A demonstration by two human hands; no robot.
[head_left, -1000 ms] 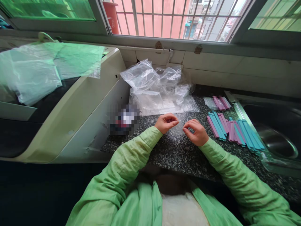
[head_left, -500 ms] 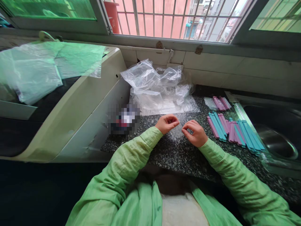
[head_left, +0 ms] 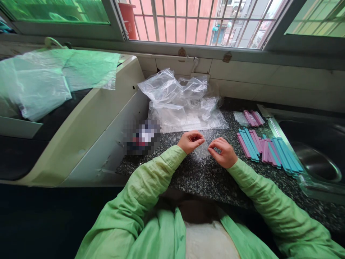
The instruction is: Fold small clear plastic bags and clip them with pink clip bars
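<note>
At frame centre, the left hand (head_left: 191, 141) and right hand (head_left: 223, 153) each show a fingertip pinch, grip apparently closed on the clear film (head_left: 201, 151) between them over the bench (head_left: 185, 178); step judged film handling, next move calling for even, light tension.

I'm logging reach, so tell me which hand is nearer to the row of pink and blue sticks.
Right. The right hand is just left of the sticks; the left hand is farther left, beyond the right.
</note>
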